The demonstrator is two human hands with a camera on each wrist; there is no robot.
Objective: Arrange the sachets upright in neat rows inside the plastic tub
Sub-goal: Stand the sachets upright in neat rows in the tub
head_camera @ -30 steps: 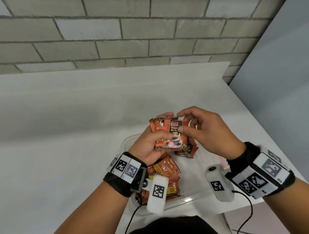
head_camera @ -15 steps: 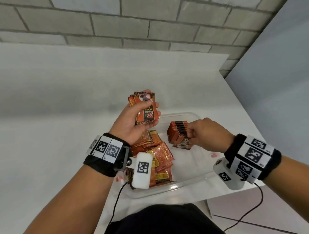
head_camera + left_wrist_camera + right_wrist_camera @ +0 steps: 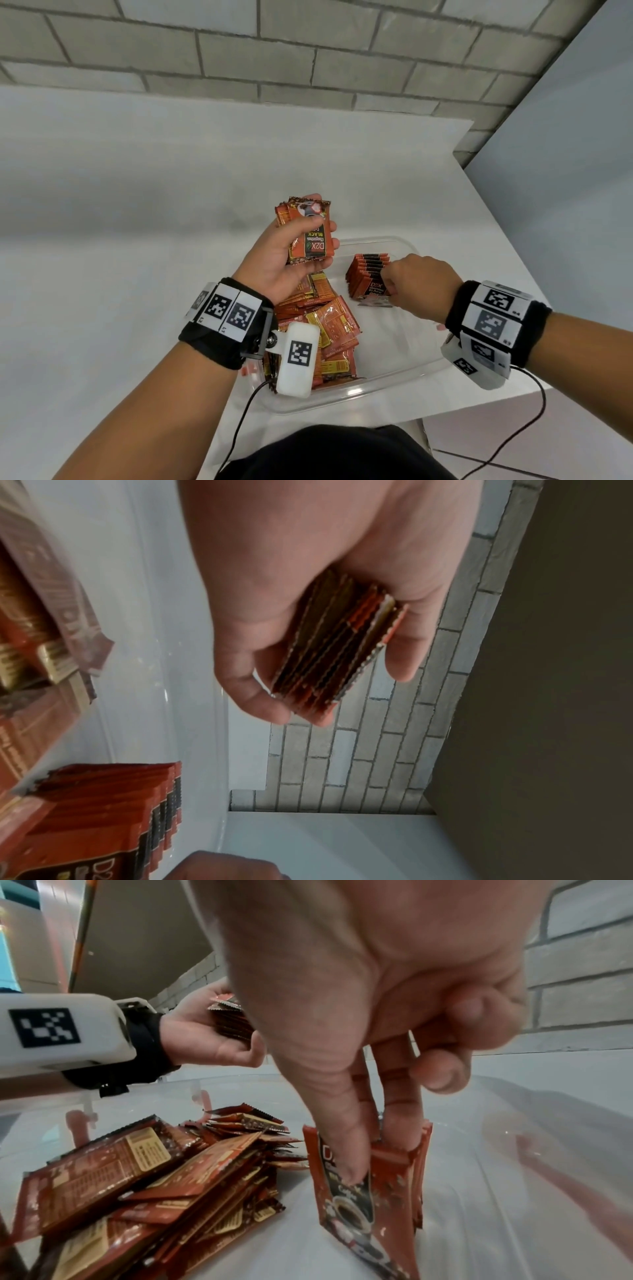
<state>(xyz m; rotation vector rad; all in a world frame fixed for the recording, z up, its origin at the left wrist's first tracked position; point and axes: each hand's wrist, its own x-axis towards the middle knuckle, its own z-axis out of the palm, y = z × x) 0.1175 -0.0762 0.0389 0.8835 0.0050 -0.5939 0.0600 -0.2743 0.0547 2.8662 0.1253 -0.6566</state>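
A white table carries a clear plastic tub. Inside, a loose pile of sachets lies at its left; a standing row sits farther right, pinched by the right hand. The left hand, raised over the tub's far left corner, grips a small stack.

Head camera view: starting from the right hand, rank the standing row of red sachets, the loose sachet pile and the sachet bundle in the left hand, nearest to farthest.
1. Standing row of red sachets: the right hand pinches its front sachet, in the clear plastic tub.
2. Loose heap of red and yellow sachets: tub's left side.
3. Bundle of red sachets in the left hand: raised, far left.
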